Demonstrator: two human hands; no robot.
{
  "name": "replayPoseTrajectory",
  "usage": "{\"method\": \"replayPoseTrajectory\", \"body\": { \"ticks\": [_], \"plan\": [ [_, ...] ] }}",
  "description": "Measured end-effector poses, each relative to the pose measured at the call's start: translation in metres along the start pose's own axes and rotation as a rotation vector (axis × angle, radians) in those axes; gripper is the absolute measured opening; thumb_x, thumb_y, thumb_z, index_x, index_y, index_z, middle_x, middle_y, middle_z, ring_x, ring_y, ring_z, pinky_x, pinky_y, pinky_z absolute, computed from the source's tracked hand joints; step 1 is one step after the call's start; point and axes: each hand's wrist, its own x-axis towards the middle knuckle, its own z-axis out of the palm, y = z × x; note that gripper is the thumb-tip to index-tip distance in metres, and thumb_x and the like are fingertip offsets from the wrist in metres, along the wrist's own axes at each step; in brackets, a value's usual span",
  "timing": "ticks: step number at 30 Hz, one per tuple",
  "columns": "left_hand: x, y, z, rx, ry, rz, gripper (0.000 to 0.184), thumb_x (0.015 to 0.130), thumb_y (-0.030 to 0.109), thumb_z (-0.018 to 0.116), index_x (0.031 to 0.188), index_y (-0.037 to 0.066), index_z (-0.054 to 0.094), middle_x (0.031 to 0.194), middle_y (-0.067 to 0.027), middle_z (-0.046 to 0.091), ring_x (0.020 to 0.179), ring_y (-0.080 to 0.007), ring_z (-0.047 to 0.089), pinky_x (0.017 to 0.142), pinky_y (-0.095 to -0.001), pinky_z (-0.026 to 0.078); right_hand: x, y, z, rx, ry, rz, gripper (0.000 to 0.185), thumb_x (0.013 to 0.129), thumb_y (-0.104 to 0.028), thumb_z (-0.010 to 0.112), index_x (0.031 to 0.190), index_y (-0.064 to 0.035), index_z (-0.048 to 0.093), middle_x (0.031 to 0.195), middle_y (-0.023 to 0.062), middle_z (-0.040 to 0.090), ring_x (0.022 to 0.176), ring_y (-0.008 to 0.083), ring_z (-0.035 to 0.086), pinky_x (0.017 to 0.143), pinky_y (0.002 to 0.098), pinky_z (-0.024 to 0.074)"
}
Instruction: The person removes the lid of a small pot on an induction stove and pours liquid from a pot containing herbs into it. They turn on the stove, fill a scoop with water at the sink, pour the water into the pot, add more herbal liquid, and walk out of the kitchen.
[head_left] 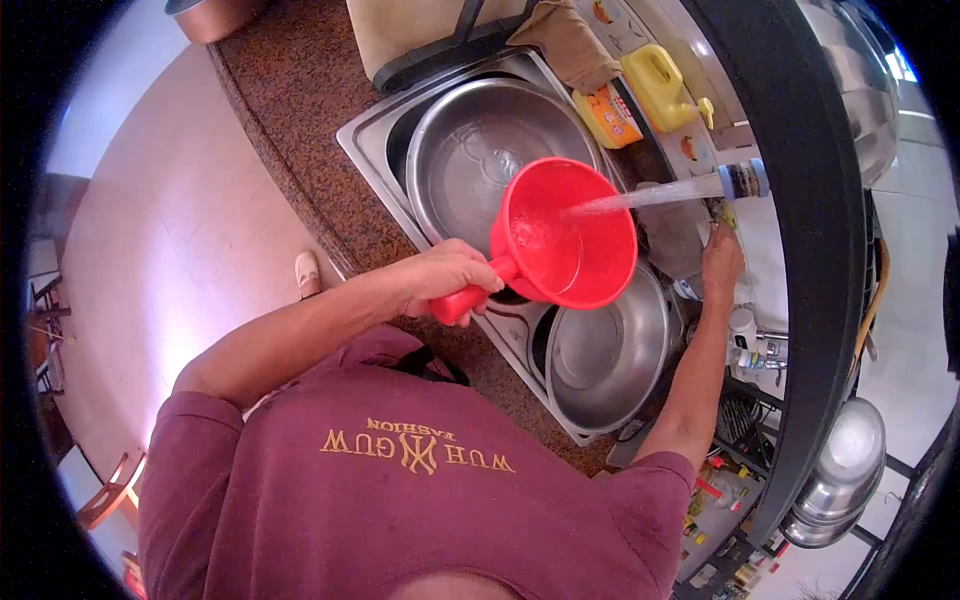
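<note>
One red dipper (575,245), its handle (462,303) clamped by fingers of the left hand (452,278), held above two steel basins (445,185), could be tipped by streaming water's (665,192) weight if the tap (744,180) near the right hand (722,262), whose grip cannot be told, runs on.

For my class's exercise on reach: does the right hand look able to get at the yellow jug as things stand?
Probably yes, though not straight: the right hand would likely have to go round the spout and its running water.
</note>
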Motion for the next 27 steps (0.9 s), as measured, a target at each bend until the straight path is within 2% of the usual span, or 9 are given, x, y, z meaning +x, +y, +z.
{"method": "replayPoseTrajectory", "body": {
  "ticks": [2,12,15,17,18,20,21,23,27],
  "plan": [
    [-0.007,0.002,-0.004,0.004,-0.044,-0.071,0.018,0.081,0.015,0.061,0.084,-0.002,0.056,0.064,-0.0108,0.058,0.045,-0.018,0.056,0.037,-0.027,0.045,0.001,0.001,0.002,-0.002,-0.009,-0.001,0.025,0.093,-0.024,0.047,0.089,-0.0025,0.06,0.084,0.0215,0.063,0.079,0.0426,0.06,0.066,0.0514,0.0464],
    [-0.039,0.017,-0.01,0.109,-0.008,-0.071,0.018,0.081,0.015,0.062,0.083,-0.002,0.057,0.064,-0.0106,0.059,0.047,-0.0171,0.057,0.04,-0.0273,0.046,-0.002,-0.006,-0.003,-0.01,-0.039,0.053,0.03,0.096,-0.028,0.043,0.09,-0.0032,0.059,0.083,0.0212,0.063,0.078,0.0421,0.06,0.066,0.051,0.0465],
    [-0.04,0.021,-0.008,0.158,0.043,-0.063,0.017,0.081,0.016,0.062,0.084,-0.001,0.058,0.064,-0.0102,0.059,0.046,-0.0169,0.057,0.04,-0.0269,0.045,0.014,-0.016,-0.013,0.012,0.02,0.029,0.03,0.096,-0.028,0.043,0.089,-0.0034,0.059,0.082,0.0206,0.063,0.079,0.042,0.06,0.065,0.0507,0.0464],
    [-0.028,0.015,-0.009,0.143,0.03,0.0,0.019,0.08,0.017,0.063,0.086,-0.001,0.058,0.064,-0.0096,0.058,0.046,-0.0167,0.057,0.039,-0.0262,0.044,0.033,-0.013,-0.031,0.021,-0.266,0.259,0.028,0.096,-0.026,0.044,0.093,-0.0037,0.06,0.083,0.0208,0.064,0.08,0.042,0.06,0.065,0.0502,0.0464],
    [-0.025,0.015,-0.008,0.146,0.026,0.001,0.019,0.08,0.017,0.063,0.086,-0.001,0.058,0.064,-0.0096,0.058,0.046,-0.0167,0.057,0.039,-0.0262,0.044,0.044,-0.021,-0.049,0.019,-0.264,0.262,0.028,0.096,-0.026,0.044,0.093,-0.0037,0.06,0.083,0.0208,0.064,0.08,0.042,0.06,0.065,0.0502,0.0464],
    [-0.02,0.016,-0.008,0.089,-0.034,-0.01,0.024,0.082,0.021,0.064,0.093,0.0,0.06,0.069,-0.0073,0.06,0.049,-0.0135,0.057,0.04,-0.0241,0.045,0.066,-0.047,-0.077,0.408,-0.422,0.651,0.028,0.095,-0.024,0.045,0.098,-0.0019,0.062,0.085,0.0231,0.063,0.082,0.0426,0.06,0.066,0.0499,0.046],
    [-0.018,0.015,-0.009,0.089,-0.034,-0.006,0.024,0.082,0.021,0.064,0.093,0.0,0.06,0.069,-0.0073,0.06,0.049,-0.0135,0.057,0.04,-0.0241,0.045,0.066,-0.026,-0.056,0.409,-0.418,0.648,0.028,0.095,-0.024,0.045,0.098,-0.0019,0.062,0.085,0.0231,0.063,0.082,0.0426,0.06,0.066,0.0499,0.046],
    [-0.016,0.013,-0.013,-0.094,-0.154,-0.044,0.029,0.082,0.021,0.064,0.101,0.0,0.059,0.07,-0.0074,0.06,0.049,-0.0127,0.057,0.04,-0.0234,0.046,0.068,0.016,-0.015,0.16,-0.231,0.165,0.029,0.094,-0.021,0.046,0.099,0.0005,0.064,0.088,0.0254,0.063,0.082,0.0439,0.059,0.068,0.0496,0.0458],
    [-0.034,0.017,-0.017,-0.201,-0.256,-0.088,0.026,0.082,0.018,0.062,0.097,-0.004,0.058,0.067,-0.0089,0.059,0.049,-0.0144,0.057,0.04,-0.0246,0.044,0.07,0.021,-0.019,0.125,-0.333,0.216,0.029,0.094,-0.02,0.046,0.095,0.002,0.064,0.09,0.0265,0.062,0.084,0.0447,0.059,0.07,0.0495,0.0453]
  ]
}}
